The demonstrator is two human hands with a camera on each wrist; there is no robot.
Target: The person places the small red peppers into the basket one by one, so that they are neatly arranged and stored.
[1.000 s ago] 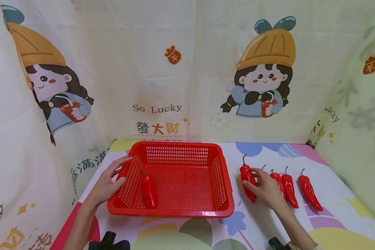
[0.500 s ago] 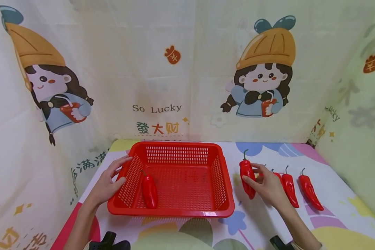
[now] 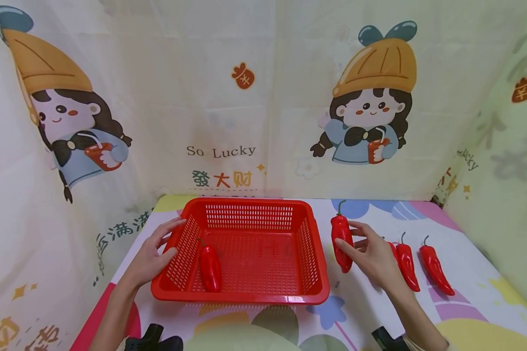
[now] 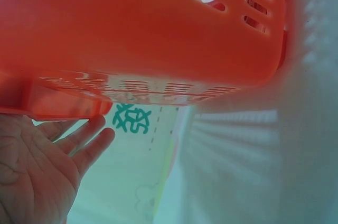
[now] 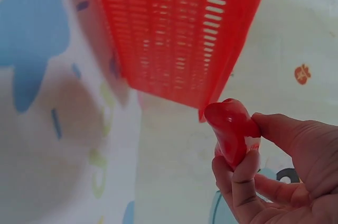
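In the head view, my right hand (image 3: 373, 253) pinches a red chili pepper (image 3: 341, 241) between thumb and fingers, its green stem pointing up. The right wrist view shows the chili pepper (image 5: 232, 129) raised beside the red plastic basket (image 5: 174, 39). My left hand (image 3: 153, 258) rests at the left rim of the basket (image 3: 263, 299). Its fingers (image 4: 92, 147) look nearly straight in the left wrist view, just under the rim. Another red chili pepper (image 3: 210, 268) lies inside the basket, toward the left.
Right of my right hand lie more red chili peppers, one (image 3: 406, 268) near it and one (image 3: 436, 269) farther right; another is partly hidden behind the hand. A patterned cloth (image 3: 307, 326) covers the table, and a printed curtain (image 3: 285, 97) hangs behind.
My right hand has lifted the chili pepper up off the table and moved it slightly left, toward the basket. The left hand and the basket have stayed in place.
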